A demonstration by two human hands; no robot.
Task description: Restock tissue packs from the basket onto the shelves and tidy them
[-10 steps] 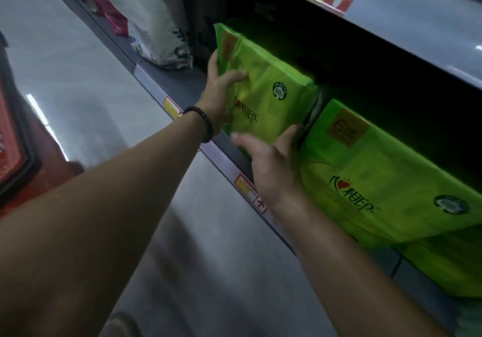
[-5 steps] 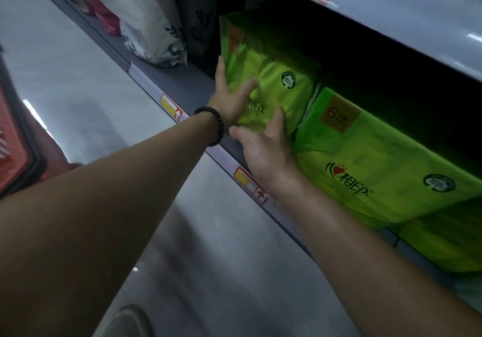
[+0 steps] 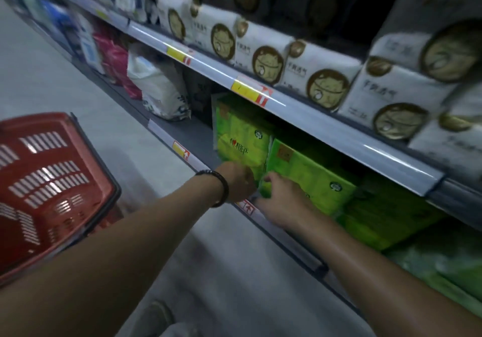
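Two bright green tissue packs stand side by side on the lower shelf. The left green tissue pack is upright, and the second green pack leans against its right side. My left hand, with a dark bracelet at the wrist, curls round the left pack's bottom front corner. Just to the right, my right hand grips the second pack's lower left corner at the seam between them. The fingertips are blurred. The red basket sits on the floor at the left.
More green packs fill the lower shelf to the right. A white bag and pink packs stand to the left. The upper shelf rail overhangs, carrying white packs with round brown logos. The grey floor lies below.
Both hands slid down from the left pack's face to the bottom front corners of the two packs. The view pulled back and up, showing the upper shelf and more of the red basket.
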